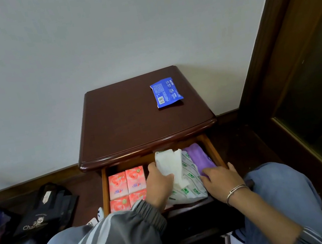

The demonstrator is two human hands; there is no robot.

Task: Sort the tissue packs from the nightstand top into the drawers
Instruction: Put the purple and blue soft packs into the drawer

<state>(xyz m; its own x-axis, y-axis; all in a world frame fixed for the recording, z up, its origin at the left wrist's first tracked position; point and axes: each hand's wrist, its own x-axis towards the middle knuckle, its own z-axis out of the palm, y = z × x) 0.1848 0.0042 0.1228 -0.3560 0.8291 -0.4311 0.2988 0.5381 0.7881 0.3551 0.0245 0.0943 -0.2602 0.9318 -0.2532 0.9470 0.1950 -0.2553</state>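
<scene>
Inside the drawer [104, 195], left fingers [167, 177] clutch a white pack [169, 163], right fingers [207, 172] a purple pack [200, 158].

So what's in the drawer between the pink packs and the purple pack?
In the head view: the left hand gripping a white pack, and a green-printed pack.

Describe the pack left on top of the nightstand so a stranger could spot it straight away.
Find the dark wooden nightstand against the white wall. Near its top's back right corner lies a flat blue pack. It alone sits on top, printed white with a barcode; the other packs are in the open drawer below.
</scene>
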